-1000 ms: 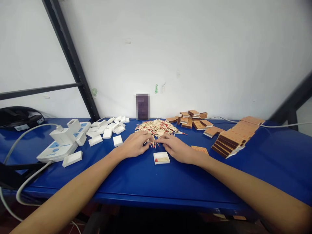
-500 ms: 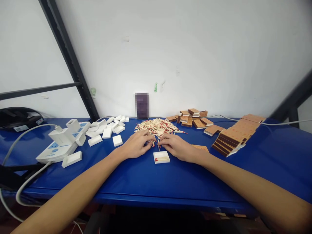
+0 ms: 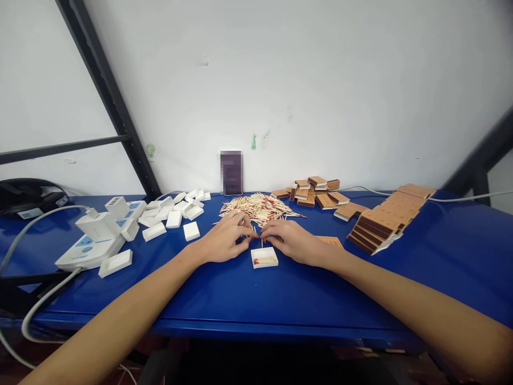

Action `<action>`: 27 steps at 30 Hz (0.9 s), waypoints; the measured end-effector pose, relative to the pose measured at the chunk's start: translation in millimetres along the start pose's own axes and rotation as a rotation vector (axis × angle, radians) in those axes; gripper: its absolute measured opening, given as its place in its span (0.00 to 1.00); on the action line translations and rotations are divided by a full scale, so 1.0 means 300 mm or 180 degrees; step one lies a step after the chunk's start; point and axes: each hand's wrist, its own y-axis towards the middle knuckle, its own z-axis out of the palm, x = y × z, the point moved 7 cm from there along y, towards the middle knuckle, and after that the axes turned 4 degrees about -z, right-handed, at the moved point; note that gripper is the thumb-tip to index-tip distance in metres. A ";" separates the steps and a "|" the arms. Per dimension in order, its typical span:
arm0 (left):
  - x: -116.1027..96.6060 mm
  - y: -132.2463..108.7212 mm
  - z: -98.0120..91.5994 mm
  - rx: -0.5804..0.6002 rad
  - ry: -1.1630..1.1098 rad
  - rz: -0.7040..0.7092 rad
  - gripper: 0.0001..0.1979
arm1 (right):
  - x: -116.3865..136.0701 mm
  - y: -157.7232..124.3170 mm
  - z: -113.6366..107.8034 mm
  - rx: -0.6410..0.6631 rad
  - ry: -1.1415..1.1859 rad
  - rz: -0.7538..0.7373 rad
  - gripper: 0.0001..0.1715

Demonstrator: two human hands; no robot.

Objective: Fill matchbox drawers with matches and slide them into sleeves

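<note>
A loose pile of red-tipped matches (image 3: 260,207) lies on the blue table just beyond my hands. My left hand (image 3: 230,238) is curled, with several matches partly showing between its thumb and fingers. Opposite it, my right hand (image 3: 289,240) has its fingers bent together at a match, the fingertips of both hands almost meeting. Closest to me is a small white matchbox tray (image 3: 266,266) with a few matches along its inside. My fingers hide part of what they hold.
Several white trays (image 3: 173,220) are scattered at the left, near a power strip (image 3: 90,254) with cables. Matchbox sleeves and boxes (image 3: 316,199) lie at the back right, beside a leaning row of printed sleeves (image 3: 385,216). A dark pixelated rectangle (image 3: 231,174) stands against the wall.
My left fingertips have moved slightly right, closer to my right fingertips. The camera view has shifted a little; the tray and the pile look the same.
</note>
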 end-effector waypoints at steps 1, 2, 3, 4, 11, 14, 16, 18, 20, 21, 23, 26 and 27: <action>-0.006 0.000 -0.002 0.0011 -0.0022 0.0034 0.13 | -0.001 -0.001 -0.001 -0.0027 0.0018 0.0008 0.15; -0.011 -0.001 -0.002 0.0025 -0.0042 0.0070 0.13 | -0.002 -0.001 -0.002 -0.0051 0.0044 0.0025 0.15; -0.016 -0.001 -0.003 0.0034 -0.0055 0.0101 0.14 | -0.003 -0.002 -0.002 -0.0075 0.0075 0.0056 0.14; -0.020 -0.001 -0.003 0.0043 -0.0065 0.0124 0.14 | -0.005 -0.003 -0.003 -0.0100 0.0104 0.0097 0.14; -0.027 -0.003 0.011 0.0159 -0.0133 0.0141 0.18 | -0.007 -0.002 -0.013 -0.0118 0.0098 0.0322 0.16; -0.033 -0.003 0.011 0.0175 -0.0187 0.0150 0.18 | -0.011 -0.004 -0.015 -0.0043 0.0034 0.0403 0.14; -0.037 -0.002 0.011 0.0190 -0.0211 0.0147 0.17 | -0.013 -0.007 -0.016 -0.0020 -0.0005 0.0421 0.13; -0.038 -0.002 0.010 0.0192 -0.0205 0.0131 0.17 | -0.010 -0.010 -0.016 0.0008 -0.0033 0.0378 0.12; -0.038 -0.001 0.010 0.0202 -0.0198 0.0122 0.18 | -0.007 -0.014 -0.014 0.0039 -0.0057 0.0357 0.12; -0.038 -0.001 0.010 0.0205 -0.0201 0.0124 0.18 | -0.007 -0.016 -0.014 0.0046 -0.0074 0.0383 0.11; -0.037 -0.001 0.010 0.0216 -0.0205 0.0125 0.18 | -0.013 -0.021 -0.016 0.0041 -0.0108 0.0525 0.10; -0.035 0.000 0.011 0.0236 -0.0201 0.0105 0.19 | -0.026 -0.028 -0.019 0.0017 -0.0153 0.0752 0.08; -0.034 -0.001 0.012 0.0242 -0.0203 0.0095 0.19 | -0.029 -0.030 -0.019 0.0012 -0.0162 0.0791 0.08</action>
